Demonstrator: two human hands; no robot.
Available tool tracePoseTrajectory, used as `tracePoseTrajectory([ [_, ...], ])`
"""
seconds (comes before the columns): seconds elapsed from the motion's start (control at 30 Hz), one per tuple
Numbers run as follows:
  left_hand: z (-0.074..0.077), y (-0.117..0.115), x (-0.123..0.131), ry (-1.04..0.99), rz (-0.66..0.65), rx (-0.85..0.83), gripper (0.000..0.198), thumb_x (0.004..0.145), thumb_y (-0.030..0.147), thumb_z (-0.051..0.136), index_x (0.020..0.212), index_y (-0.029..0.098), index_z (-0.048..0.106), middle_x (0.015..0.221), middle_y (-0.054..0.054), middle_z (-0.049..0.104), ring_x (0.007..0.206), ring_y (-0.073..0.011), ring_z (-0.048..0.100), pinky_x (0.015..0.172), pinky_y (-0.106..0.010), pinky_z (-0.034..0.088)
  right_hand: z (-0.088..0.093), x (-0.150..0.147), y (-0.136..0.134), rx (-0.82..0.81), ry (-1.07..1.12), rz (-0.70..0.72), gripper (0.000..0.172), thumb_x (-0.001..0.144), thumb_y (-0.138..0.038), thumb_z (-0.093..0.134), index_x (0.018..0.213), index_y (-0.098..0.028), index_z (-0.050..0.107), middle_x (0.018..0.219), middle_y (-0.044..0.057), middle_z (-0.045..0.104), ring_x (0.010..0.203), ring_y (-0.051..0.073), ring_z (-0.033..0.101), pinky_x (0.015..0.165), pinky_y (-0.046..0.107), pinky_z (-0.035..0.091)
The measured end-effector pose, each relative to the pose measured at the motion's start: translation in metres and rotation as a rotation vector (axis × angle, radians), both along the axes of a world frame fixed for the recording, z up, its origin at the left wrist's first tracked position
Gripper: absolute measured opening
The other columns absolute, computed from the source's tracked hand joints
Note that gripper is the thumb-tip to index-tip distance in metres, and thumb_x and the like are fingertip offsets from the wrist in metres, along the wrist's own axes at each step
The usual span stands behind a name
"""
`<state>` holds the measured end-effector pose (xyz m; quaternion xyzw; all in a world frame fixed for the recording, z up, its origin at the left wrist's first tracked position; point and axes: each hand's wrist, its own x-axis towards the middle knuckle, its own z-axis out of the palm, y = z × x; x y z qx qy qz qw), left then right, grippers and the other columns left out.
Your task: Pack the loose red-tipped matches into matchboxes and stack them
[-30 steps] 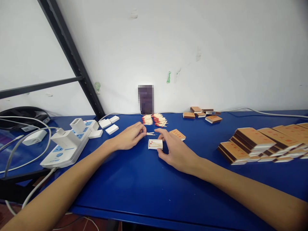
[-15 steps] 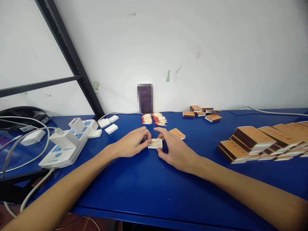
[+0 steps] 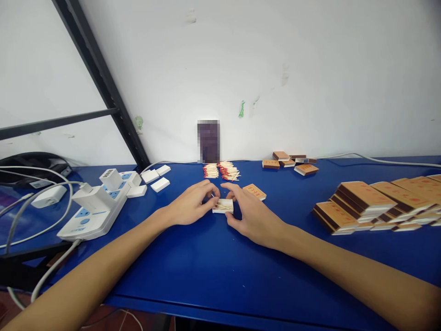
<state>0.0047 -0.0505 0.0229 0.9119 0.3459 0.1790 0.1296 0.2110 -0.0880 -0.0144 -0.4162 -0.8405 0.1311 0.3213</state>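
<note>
A small white matchbox tray (image 3: 223,209) with a few matchsticks in it lies on the blue table. My left hand (image 3: 195,202) is at the tray's left end, thumb and forefinger pinched together with what looks like a thin match between them. Around the right end curls my right hand (image 3: 257,216), its thumb at the near side and fingers at the far side, holding the tray. Just behind that hand lies an orange matchbox sleeve (image 3: 255,191). Beyond the tray sit two piles of red-tipped matches, a left pile (image 3: 211,171) and a right pile (image 3: 229,171).
Stacked matchboxes (image 3: 367,200) stand at the right; several more matchboxes (image 3: 289,162) lie near the wall. White trays (image 3: 160,185) lie at the back left, beside a power strip (image 3: 93,216) with chargers and cables. A black metal frame (image 3: 99,78) rises at left.
My left fingertips have shifted slightly at the tray's left end, and the matchsticks inside now lie more askew. My right hand stays at the tray.
</note>
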Motion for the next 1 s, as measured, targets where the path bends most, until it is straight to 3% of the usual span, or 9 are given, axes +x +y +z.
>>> tracePoseTrajectory([
  [0.2, -0.005, 0.016, -0.013, 0.111, 0.066, 0.065, 0.019, 0.096, 0.026, 0.039, 0.108, 0.021, 0.054, 0.097, -0.005, 0.052, 0.094, -0.0206, 0.052, 0.085, -0.036, 0.043, 0.000, 0.000, 0.000, 0.008, -0.009, -0.013, 0.056, 0.082, -0.016, 0.054, 0.134, -0.023, 0.036, 0.109, 0.009, 0.060, 0.102, 0.025, 0.057, 0.087, 0.042, 0.047],
  [0.5, -0.012, 0.021, -0.015, 0.169, 0.073, 0.037, 0.020, 0.098, 0.027, 0.033, 0.087, 0.019, 0.048, 0.090, -0.005, 0.048, 0.082, -0.0185, 0.048, 0.079, -0.034, 0.042, 0.001, -0.002, -0.001, -0.036, -0.014, -0.026, 0.055, 0.082, -0.016, 0.055, 0.133, -0.022, 0.039, 0.112, 0.009, 0.060, 0.106, 0.025, 0.056, 0.089, 0.042, 0.047],
  [0.67, -0.005, 0.015, -0.013, 0.038, 0.065, 0.022, 0.020, 0.099, 0.026, 0.031, 0.087, 0.019, 0.045, 0.090, -0.004, 0.049, 0.085, -0.0186, 0.048, 0.080, -0.034, 0.041, 0.000, -0.002, -0.001, -0.043, -0.013, -0.026, 0.055, 0.082, -0.016, 0.055, 0.134, -0.022, 0.038, 0.110, 0.009, 0.060, 0.106, 0.025, 0.056, 0.088, 0.041, 0.047],
  [0.8, 0.000, 0.003, -0.005, -0.024, -0.022, 0.005, 0.019, 0.098, 0.029, 0.035, 0.090, 0.019, 0.049, 0.093, -0.004, 0.050, 0.088, -0.0181, 0.047, 0.083, -0.033, 0.040, 0.001, -0.002, -0.001, -0.042, -0.005, -0.028, 0.057, 0.081, -0.016, 0.056, 0.134, -0.023, 0.037, 0.110, 0.009, 0.060, 0.105, 0.025, 0.057, 0.087, 0.041, 0.048],
  [1.0, -0.006, -0.008, 0.007, 0.001, -0.005, 0.000, 0.020, 0.096, 0.031, 0.041, 0.088, 0.020, 0.055, 0.095, -0.004, 0.050, 0.091, -0.0196, 0.044, 0.087, -0.037, 0.037, 0.000, -0.001, 0.000, -0.039, 0.012, -0.012, 0.059, 0.081, -0.016, 0.056, 0.135, -0.023, 0.035, 0.115, 0.010, 0.060, 0.110, 0.026, 0.056, 0.092, 0.043, 0.046],
])
